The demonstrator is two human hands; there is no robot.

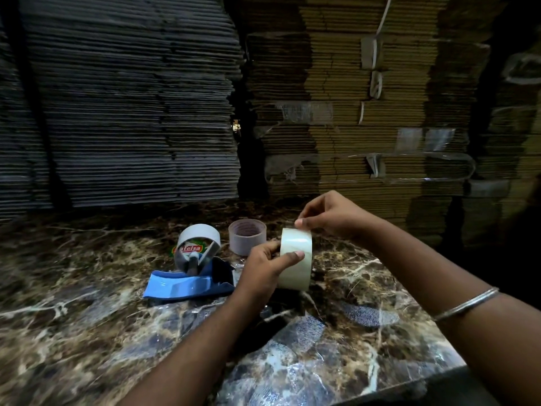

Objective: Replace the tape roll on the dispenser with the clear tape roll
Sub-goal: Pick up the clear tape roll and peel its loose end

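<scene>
My left hand [265,266] grips the clear tape roll [295,269], held upright above the marble table, thumb across its outer face. My right hand [326,216] pinches the roll's top edge with fingertip and thumb. To the left lies the blue tape dispenser [187,284] on the table, with a grey roll [199,234] on its spindle and a red-and-green label showing. Behind it an empty cardboard core [247,237] stands on end.
The brown marble table [87,332] has clear plastic wrap [292,373] lying near its front edge. Tall stacks of flattened cardboard [351,98] rise right behind the table, grey ones at left, brown ones at right with strips of tape stuck on.
</scene>
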